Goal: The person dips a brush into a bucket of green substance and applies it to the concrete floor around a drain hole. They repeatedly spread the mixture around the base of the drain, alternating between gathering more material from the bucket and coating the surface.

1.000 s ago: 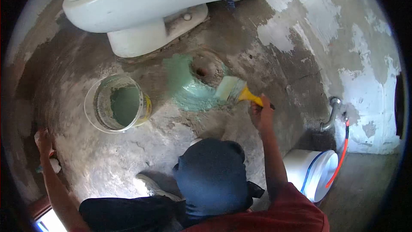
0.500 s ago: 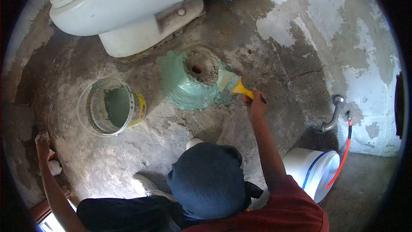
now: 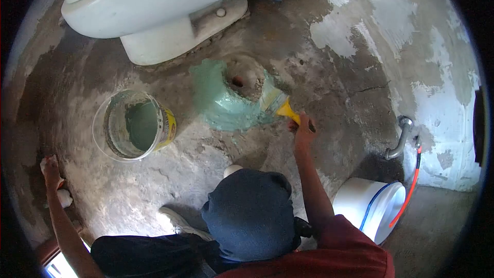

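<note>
My right hand (image 3: 305,129) is closed around the yellow handle of a paintbrush (image 3: 284,108). Its wide bristles press on the right side of a patch of wet green coating (image 3: 221,102) spread over the concrete floor. The coating curves around the left and lower sides of a round drain hole (image 3: 237,81) with a rough rim. Far to the left, my left hand (image 3: 51,173) is closed on a small whitish thing low by the wall; I cannot tell what it is. A clear bucket (image 3: 103,136) holding more green coating stands between the left hand and the patch.
A white toilet (image 3: 159,13) lies across the back, close behind the coated patch. A white bucket (image 3: 355,201) is tipped on its side at the right, beside a red hose (image 3: 411,188) and a metal pipe (image 3: 400,141). My shoe (image 3: 180,221) is on the floor below.
The right hand and brush have shifted slightly down and toward the left, the bristles still on the coating's right side. The left hand stays nearly in place.
</note>
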